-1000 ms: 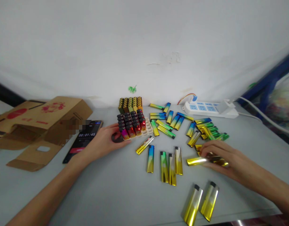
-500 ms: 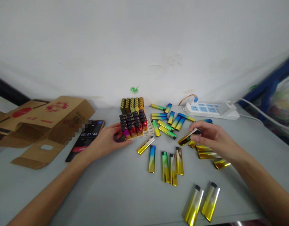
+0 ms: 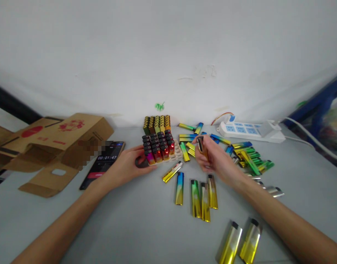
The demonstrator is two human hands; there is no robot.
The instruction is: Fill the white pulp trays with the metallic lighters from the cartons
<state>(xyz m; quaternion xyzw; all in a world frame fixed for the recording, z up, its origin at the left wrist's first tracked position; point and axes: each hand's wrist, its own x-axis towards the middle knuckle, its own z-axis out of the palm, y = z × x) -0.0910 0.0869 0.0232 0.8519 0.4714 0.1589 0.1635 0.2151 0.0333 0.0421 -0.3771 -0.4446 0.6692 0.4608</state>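
Metallic-brown flat lighter [image 3: 203, 146], head view: pointing upward in the right hand's [image 3: 214, 157] grasping fingers, having just left the loose green-and-gold pile [image 3: 251, 161] and now hovering nearer the pale moulded tray [image 3: 178, 153]. Left hand [image 3: 130, 162]: fingers gripping the tray's left end. Black rectangular phone [image 3: 103, 164]: displaying "00:01:47". Brown cardboard box [image 3: 77, 134]: bearing red print, illegible.

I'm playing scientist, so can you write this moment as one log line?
left hand: at tray; right hand: holds lighter; tray: part filled, red lighters upright; loose lighters: on table
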